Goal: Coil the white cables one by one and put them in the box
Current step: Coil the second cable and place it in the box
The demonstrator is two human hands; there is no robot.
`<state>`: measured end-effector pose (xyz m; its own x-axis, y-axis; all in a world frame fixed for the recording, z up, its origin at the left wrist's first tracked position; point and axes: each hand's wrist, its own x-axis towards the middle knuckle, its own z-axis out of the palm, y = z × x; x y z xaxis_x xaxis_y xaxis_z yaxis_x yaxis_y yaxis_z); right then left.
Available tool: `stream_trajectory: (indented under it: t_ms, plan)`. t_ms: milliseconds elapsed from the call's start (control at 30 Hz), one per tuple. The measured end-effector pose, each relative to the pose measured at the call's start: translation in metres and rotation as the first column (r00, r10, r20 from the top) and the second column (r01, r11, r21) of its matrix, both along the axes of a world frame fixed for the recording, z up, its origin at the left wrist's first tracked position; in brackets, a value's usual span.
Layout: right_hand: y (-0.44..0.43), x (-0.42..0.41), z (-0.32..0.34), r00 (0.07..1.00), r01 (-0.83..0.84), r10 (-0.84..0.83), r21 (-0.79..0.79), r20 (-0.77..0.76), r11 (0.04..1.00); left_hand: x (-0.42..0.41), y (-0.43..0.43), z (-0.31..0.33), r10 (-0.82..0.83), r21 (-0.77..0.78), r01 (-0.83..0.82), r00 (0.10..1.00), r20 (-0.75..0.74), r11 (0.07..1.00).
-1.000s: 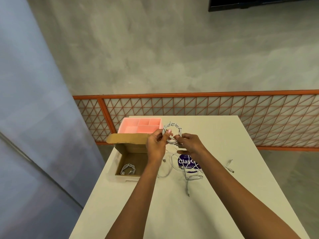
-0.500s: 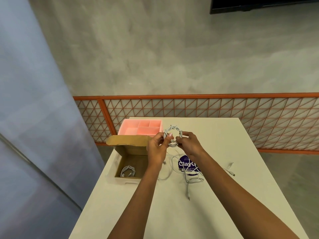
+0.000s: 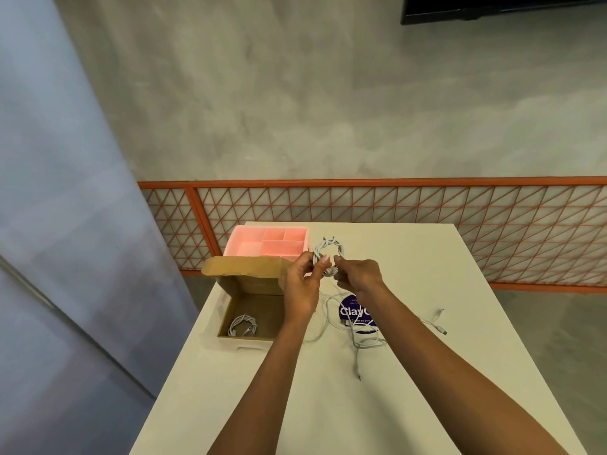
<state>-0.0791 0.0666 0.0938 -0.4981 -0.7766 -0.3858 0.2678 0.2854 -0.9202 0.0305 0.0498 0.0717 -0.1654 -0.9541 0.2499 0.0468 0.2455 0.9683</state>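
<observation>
The white cable being coiled is held in the air above the far half of the white table, just right of the pink tray and above the open box's right edge. It forms 1 small upright loop, its strands twisted round one another along the top. The left hand grips the loop's left side, fingers curled with a fingertip laid over the strands. The right hand pinches the loop's lower right side, so the 2 hands meet at the coil's base; the exact contact points there are too small to resolve. The open cardboard box sits on the table's left edge, its flap standing up at the far side. 1 coiled white cable lies on the box floor, near the left wall. Loose white cables lie tangled on the table below the right forearm, crossing a round purple sticker with partly hidden white lettering. 1 further cable end lies apart to the right. The pink compartment tray stands just behind the box flap. An orange lattice railing runs behind the table against a grey concrete wall.
</observation>
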Motion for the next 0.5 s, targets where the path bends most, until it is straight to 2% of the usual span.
stream_trajectory:
  t_ms: [100,267,500]
  plan:
    - [-0.0046,0.0027,0.0020,1.000,-0.013,0.013,-0.031,-0.006,0.999,-0.0012,0.0011,-0.0006,-0.005,-0.043,0.006,1.000,0.023,0.999]
    - [-0.0069,0.0019,0.0036,0.986,-0.131,0.128,-0.020,-0.106,0.991,-0.0009,0.0013,0.0003,-0.029,-0.012,0.029,0.999,-0.012,1.000]
    - [-0.0029,0.0012,0.0003,0.980,-0.170,0.188,-0.235,0.057,0.957,0.0055,-0.0032,0.0026,-0.058,0.064,0.063,0.995,-0.085,0.996]
